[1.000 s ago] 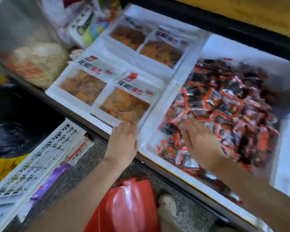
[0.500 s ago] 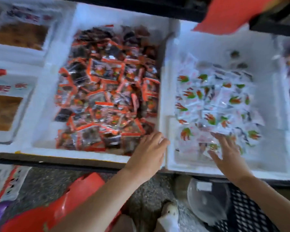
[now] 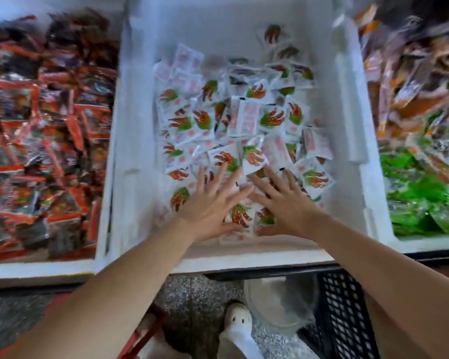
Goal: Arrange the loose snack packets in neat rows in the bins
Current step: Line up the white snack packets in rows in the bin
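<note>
Both hands, left hand and right hand, lie flat with fingers spread. They press glossy white square packets heaped in a white foam bin.

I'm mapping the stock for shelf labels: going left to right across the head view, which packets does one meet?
Red-and-black packets in the left bin → white packets with red-green print in the middle bin → orange packets behind green packets in the right bin.

The middle bin sits between the left bin and right bin. Loose packets lie in it; left hand and right hand rest on the near ones.
</note>
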A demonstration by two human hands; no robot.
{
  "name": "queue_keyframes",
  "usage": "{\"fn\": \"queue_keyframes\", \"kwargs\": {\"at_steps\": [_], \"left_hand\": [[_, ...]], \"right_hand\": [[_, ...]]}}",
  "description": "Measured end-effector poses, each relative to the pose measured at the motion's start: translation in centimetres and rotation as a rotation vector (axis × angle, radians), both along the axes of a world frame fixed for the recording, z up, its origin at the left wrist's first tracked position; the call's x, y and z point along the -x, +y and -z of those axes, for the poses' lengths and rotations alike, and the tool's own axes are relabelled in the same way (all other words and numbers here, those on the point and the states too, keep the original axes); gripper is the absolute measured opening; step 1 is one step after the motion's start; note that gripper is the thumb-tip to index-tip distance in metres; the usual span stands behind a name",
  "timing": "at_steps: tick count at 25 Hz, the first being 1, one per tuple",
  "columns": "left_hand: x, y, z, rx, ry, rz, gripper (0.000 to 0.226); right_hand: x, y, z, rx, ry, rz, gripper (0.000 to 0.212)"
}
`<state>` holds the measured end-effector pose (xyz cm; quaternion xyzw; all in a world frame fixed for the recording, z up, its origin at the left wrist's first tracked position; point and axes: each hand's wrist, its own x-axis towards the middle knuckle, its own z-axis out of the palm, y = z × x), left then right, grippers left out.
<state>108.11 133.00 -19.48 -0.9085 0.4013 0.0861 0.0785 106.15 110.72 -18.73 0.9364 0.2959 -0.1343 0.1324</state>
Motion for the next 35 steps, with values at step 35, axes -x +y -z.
{"fn": "queue_keyframes", "kwargs": {"at_steps": [35], "left_hand": [[-12.8, -5.6, -3.3, -0.121, -0.116, -0.428, 0.064]], "right_hand": [[-15.3, -2.3, -3.6, 0.036, -0.274, 0.223, 0.082]]}}
